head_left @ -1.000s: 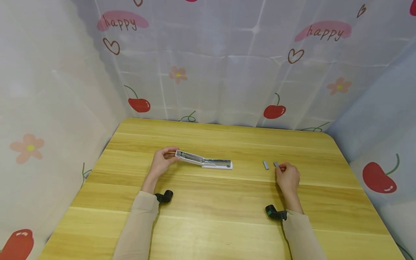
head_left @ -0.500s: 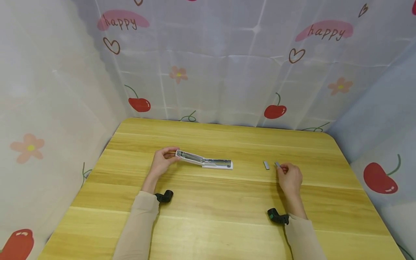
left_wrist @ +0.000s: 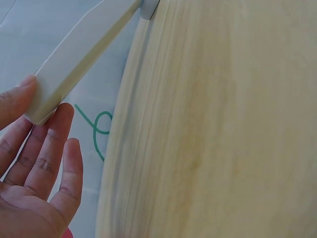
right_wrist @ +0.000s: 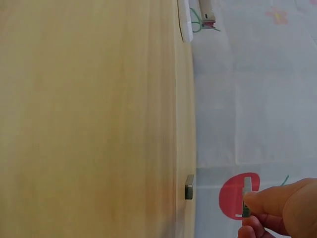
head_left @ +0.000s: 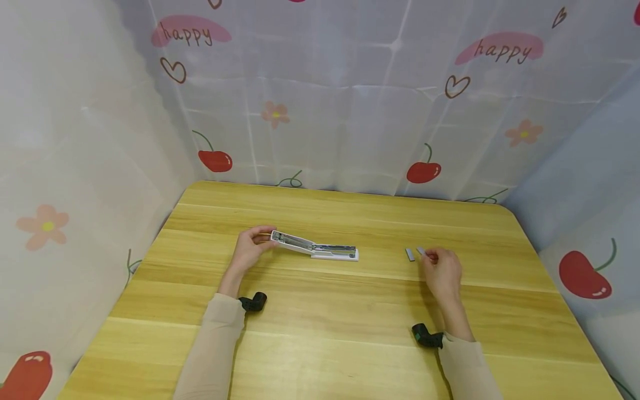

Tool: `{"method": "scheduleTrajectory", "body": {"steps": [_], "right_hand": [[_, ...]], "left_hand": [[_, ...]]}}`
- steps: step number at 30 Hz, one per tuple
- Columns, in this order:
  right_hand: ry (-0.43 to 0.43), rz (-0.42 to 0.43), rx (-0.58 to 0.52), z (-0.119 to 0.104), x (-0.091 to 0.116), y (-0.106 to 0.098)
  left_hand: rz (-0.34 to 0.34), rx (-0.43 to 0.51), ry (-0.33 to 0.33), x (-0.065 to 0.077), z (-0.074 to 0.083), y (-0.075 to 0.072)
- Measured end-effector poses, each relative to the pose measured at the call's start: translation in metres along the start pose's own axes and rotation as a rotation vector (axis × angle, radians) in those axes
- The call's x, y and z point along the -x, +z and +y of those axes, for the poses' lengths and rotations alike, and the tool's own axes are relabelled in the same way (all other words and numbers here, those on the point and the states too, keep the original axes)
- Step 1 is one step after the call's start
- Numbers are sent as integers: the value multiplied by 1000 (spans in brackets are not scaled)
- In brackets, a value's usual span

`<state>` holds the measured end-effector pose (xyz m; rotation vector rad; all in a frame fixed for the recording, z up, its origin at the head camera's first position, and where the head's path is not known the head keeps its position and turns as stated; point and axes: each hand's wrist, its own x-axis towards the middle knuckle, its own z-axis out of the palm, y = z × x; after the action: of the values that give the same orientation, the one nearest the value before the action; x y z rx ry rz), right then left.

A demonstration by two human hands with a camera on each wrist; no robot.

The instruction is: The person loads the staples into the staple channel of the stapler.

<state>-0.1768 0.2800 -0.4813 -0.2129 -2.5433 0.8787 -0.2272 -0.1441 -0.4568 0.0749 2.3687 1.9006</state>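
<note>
Head view: compared with half a second ago, the right hand (head_left: 443,272) has moved a little to the left, so the gray staple strip (head_left: 420,251) it pinches now hovers nearer the second strip (head_left: 410,255), which lies on the wooden table (head_left: 330,322) in the same spot. Left hand (head_left: 248,249) and white stapler (head_left: 315,251) look the same as before. Stapler sits left of both strips, swung open at its hinge, base flat on the tabletop, upper arm tilted up at the left-hand end. Left grip: thumb on one side of that raised end, fingertips on the other, little finger free. Right grip: thumb and fingers closed tight on the strip, one end poking out; right wrist view has it up off the table, thumb partly covering it. Second strip lies between right hand and stapler, just beside the held one, apart from both. Around: beige sleeves (head_left: 212,339), a black wrist camera (head_left: 253,302) on each arm, pale curtain (head_left: 350,128) behind and at the sides with cherries, flowers, hearts and "happy" printed on it, dark cable (head_left: 622,386) at bottom right.
</note>
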Motion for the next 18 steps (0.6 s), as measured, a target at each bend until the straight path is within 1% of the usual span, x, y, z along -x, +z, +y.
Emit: {"method": "scheduleTrajectory", "body": {"steps": [4,9,15,18], "right_hand": [[-21,-41,-9,-9,-1,1],[-50,-97,14,-21,-2,5],[-109,-117,5,-31,-4,12],[-140,-124,-4,-36,-6,16]], "left_hand": [[3,3,-14,0,1,0],[1,4,-18,0,1,0],[5,-6,-10,-2,-1,-1],[11,-6,-12,-7,-12,-1]]}}
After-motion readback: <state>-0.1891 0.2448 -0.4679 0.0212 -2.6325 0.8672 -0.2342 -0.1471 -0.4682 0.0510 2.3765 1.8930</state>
